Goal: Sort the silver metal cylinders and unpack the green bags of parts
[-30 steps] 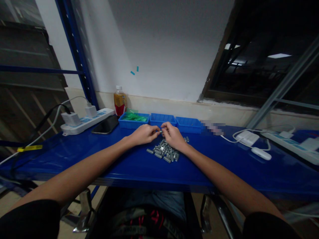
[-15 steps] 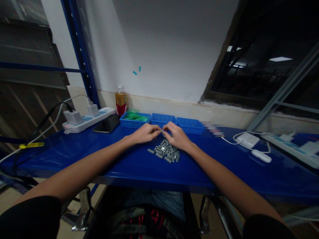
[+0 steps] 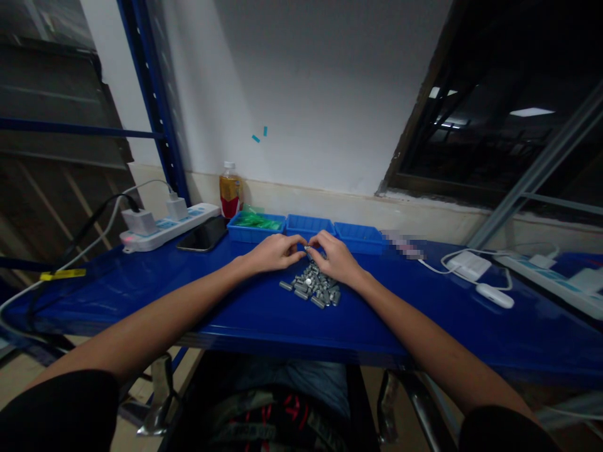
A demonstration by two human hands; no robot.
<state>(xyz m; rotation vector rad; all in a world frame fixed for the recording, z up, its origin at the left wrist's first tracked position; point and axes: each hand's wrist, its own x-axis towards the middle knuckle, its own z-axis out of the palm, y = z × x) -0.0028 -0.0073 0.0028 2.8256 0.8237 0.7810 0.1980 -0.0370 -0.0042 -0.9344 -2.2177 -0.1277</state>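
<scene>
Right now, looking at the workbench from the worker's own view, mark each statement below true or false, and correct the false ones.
1. A pile of small grey metal cylinders lies on the blue table. True.
2. The left hand and right hand are far apart. False: their fingertips meet just above the pile.
3. Three blue trays stand in a row behind the hands. True.
4. All three trays hold green parts. False: only the left tray shows green parts.
5. A bottle stands by the wall, left of the trays. True.
</scene>
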